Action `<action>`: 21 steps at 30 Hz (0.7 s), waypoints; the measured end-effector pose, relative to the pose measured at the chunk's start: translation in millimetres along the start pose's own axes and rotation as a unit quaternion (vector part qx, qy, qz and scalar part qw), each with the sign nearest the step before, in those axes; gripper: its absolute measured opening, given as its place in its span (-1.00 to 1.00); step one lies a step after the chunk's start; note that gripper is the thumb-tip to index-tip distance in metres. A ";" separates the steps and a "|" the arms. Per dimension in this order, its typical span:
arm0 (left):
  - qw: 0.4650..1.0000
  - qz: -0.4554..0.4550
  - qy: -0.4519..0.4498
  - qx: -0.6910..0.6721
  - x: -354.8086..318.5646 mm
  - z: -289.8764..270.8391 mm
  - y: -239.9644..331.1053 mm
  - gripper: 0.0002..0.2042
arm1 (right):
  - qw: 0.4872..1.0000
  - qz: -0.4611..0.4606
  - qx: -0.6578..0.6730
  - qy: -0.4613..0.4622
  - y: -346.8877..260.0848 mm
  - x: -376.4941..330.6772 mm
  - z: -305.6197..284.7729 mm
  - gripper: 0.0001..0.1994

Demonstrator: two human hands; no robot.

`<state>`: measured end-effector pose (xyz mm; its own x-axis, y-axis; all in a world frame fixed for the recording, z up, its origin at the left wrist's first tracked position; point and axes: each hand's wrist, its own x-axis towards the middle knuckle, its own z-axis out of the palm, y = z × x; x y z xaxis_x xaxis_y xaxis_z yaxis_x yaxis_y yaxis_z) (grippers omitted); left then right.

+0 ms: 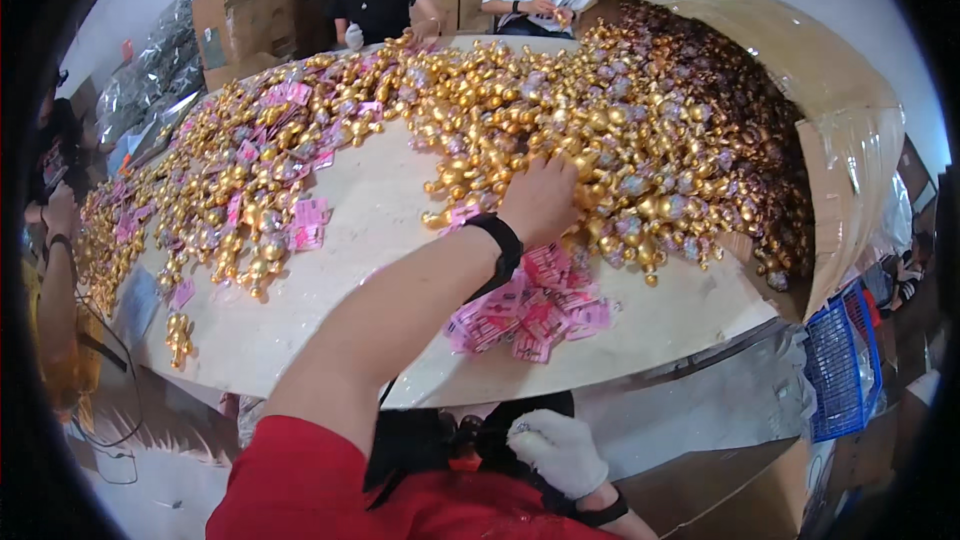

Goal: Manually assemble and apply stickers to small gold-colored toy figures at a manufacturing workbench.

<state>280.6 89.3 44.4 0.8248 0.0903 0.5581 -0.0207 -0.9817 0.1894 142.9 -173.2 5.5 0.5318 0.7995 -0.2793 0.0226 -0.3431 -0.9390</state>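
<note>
My bare left hand [543, 198], with a black watch [497, 255] on the wrist, reaches over the table into a heap of shiny gold figurines [480, 90]. Its fingers curl down among them, and the fingertips are hidden. Just below that hand lies a loose pile of pink printed cards [525, 315]. Down by my lap, below the table edge, my right hand [560, 452] wears a white glove. Its fingers are curled together, and a small shiny bit shows near their tips, too small to name.
A large cardboard box [828, 200] lies tipped on the right, figurines spilling from it onto the pale table [370, 200]. Two people sit across; another person's arm [60, 270] is at left. A blue plastic basket [838, 365] stands at lower right. Stacked cartons [245, 20] rise behind.
</note>
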 end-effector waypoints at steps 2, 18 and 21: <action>0.998 -0.008 -0.064 0.024 15.8 26.0 -12.6 -0.67 | 1.000 0.000 0.019 0.009 3.4 -3.0 -2.1 -0.88; 0.452 -0.335 0.126 -0.817 -144.2 -112.8 9.6 -0.80 | 0.976 0.014 0.219 -0.006 -10.3 4.2 -24.2 -0.90; 0.336 -0.332 0.101 -0.876 -209.8 -104.5 15.7 -0.69 | 0.999 0.007 0.037 0.003 -31.8 3.5 -8.6 -0.90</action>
<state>48.2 72.5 14.7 0.9249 0.3743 -0.0662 -0.3161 0.8542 0.4128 151.3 -163.7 36.1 0.5369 0.7913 -0.2924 -0.0485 -0.3171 -0.9472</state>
